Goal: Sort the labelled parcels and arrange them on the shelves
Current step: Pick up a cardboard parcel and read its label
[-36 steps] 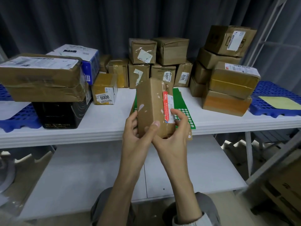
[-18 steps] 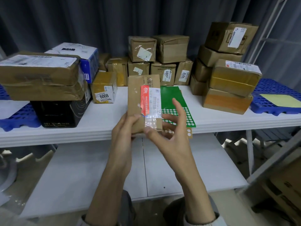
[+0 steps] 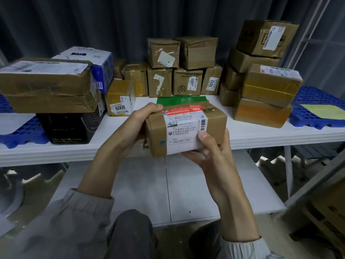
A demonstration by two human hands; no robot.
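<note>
Cardboard parcel (image 3: 186,129) lies lengthwise left-to-right, label up, clasped by both hands

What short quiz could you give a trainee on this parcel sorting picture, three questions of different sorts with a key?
1. True or false: the parcel being held rests flat on the white shelf.
2. Multiple choice: which number is on the small yellow-taped box? A 3012, B 6008, C 7001.
3. Fill in: the right hand's thumb presses on the parcel's white ____.

Key:
1. False. The left hand and the right hand hold it up in front of the shelf.
2. B. The label reading 3012 is on a brown box further back.
3. Label.
</note>
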